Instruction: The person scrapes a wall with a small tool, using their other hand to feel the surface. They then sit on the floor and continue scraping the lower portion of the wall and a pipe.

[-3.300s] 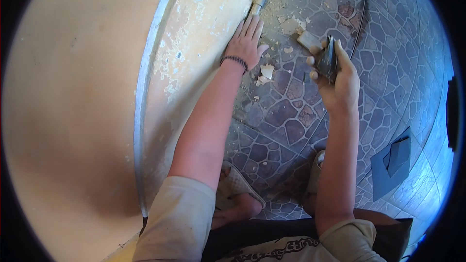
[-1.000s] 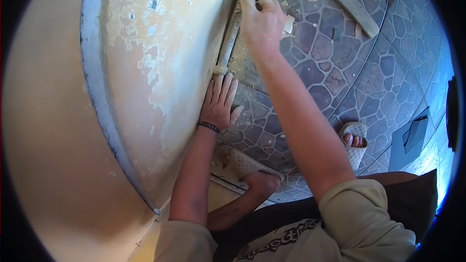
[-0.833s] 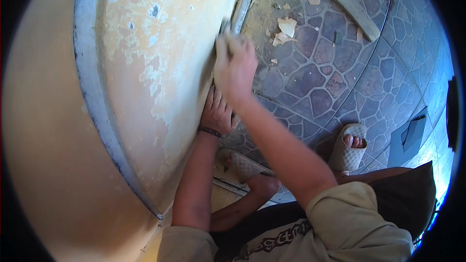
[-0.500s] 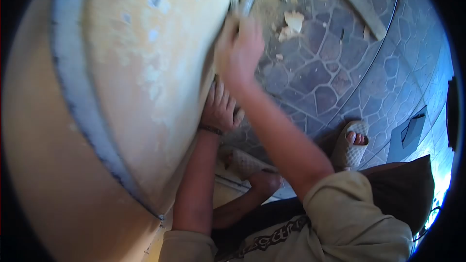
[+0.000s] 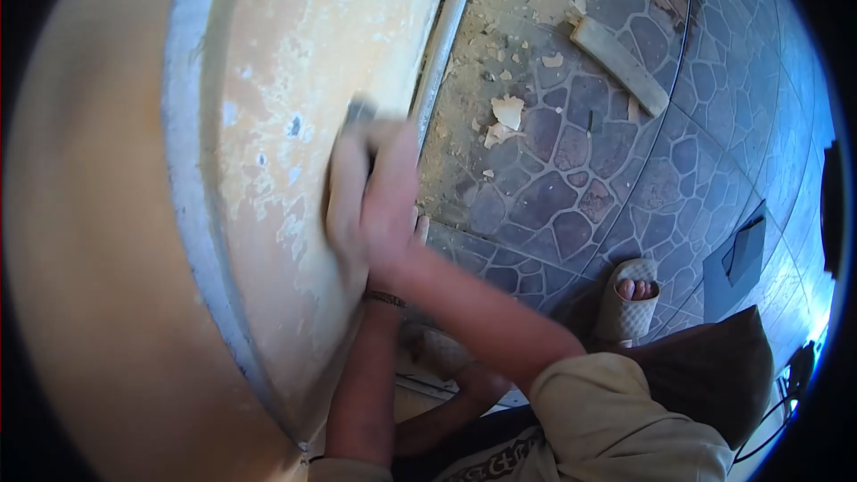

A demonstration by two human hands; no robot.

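Note:
My right hand (image 5: pixel 379 187), blurred by motion, is closed around what looks like a scraper. Only the tool's dark grey end (image 5: pixel 360 112) shows past my fingers, against the cream wall (image 5: pixel 312 54) with its patchy, worn paint. My left hand (image 5: pixel 420 227) is low by the wall, mostly hidden behind my right wrist. A few of its fingertips show, apart and with nothing seen in them, and a dark wristband (image 5: pixel 386 299) circles that wrist.
A pipe (image 5: pixel 437 58) runs along the wall's foot. Paint flakes (image 5: pixel 507 112) and crumbs lie on the stone-patterned floor (image 5: pixel 540 138). Farther off lies a wooden strip (image 5: pixel 620 67). My slippered foot (image 5: pixel 629 299) is near a grey flat piece (image 5: pixel 736 263). A pale raised band (image 5: pixel 183 152) curves along the wall.
My right hand has moved with the tool from beside the pipe to lower and left on the wall, now covering most of my left hand. The view has shifted slightly.

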